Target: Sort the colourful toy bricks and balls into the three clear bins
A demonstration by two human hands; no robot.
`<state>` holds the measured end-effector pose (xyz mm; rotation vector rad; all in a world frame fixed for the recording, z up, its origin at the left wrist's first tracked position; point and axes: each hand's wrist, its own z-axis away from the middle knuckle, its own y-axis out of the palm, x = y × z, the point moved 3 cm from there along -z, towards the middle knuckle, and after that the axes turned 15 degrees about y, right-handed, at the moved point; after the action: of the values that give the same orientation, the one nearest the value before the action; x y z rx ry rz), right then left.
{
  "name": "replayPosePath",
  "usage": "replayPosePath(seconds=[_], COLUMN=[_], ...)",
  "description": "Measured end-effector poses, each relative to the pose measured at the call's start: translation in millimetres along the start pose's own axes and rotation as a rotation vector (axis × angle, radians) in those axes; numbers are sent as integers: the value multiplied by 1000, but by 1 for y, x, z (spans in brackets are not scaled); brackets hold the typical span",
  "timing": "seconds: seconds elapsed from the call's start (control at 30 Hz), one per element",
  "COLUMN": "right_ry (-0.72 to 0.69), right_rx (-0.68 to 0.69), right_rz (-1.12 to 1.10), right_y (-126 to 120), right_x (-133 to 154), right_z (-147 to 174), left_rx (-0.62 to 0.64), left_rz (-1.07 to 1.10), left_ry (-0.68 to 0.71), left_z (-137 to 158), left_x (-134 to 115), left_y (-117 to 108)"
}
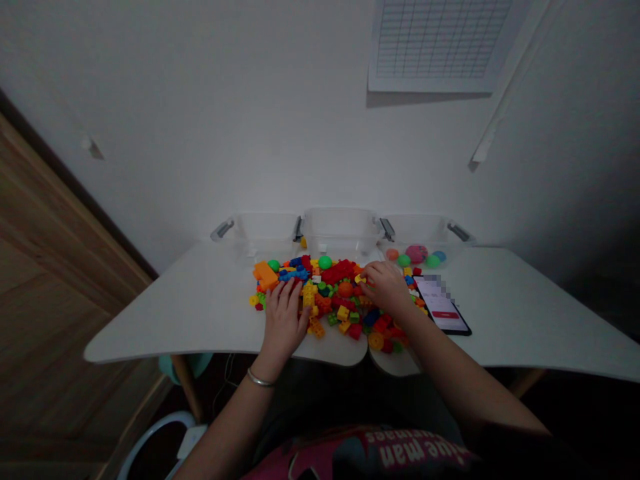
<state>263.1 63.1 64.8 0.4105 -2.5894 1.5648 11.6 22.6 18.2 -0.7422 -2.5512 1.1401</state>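
Observation:
A heap of colourful plastic building blocks (325,303) lies in front of me on the white table. My left hand (286,317) rests flat on its left side, fingers spread, next to a yellow block (309,295) and near an orange block (266,275). On the heap's right part lies my right hand (387,285), its fingers bent and apart. Its fingertips are near a small yellow piece (360,279); no grip on it shows. Among the blocks are a green ball (325,263) and an orange ball (345,289).
Three clear plastic bins stand along the wall: left (265,230), middle (341,223) and right (417,227). The right bin has several coloured balls (416,254) in it. A phone (445,307) lies right of the heap. The table's front edge (210,352) has a gap at the middle.

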Motion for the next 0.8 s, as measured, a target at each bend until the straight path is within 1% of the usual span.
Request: replayPosePath(seconds=[0.2, 0.3, 0.43, 0.5, 0.63, 0.7, 0.8], right_ry=[4, 58, 81, 106, 316, 406, 511], right_rx=[-158, -256, -309, -353, -516, -536, -532], right_rz=[-258, -277, -249, -246, -325, -353, -304], right_y=[-9, -22, -40, -46, -49, -42, -30], right_x=[-15, -23, -35, -46, -78, -93, -108], right_z=[-7, -15, -34, -45, -60, -63, -63], left_rx=[5, 0, 0, -2, -5, -4, -4], left_rz=[2, -3, -17, -21, -17, -11, -13], left_ry=[-2, 3, 11, 14, 11, 6, -2], left_z=[0, 1, 2, 2, 2, 2, 2], left_x=[0, 1, 1, 2, 1, 1, 1], left_y=[0, 0, 1, 1, 1, 0, -1])
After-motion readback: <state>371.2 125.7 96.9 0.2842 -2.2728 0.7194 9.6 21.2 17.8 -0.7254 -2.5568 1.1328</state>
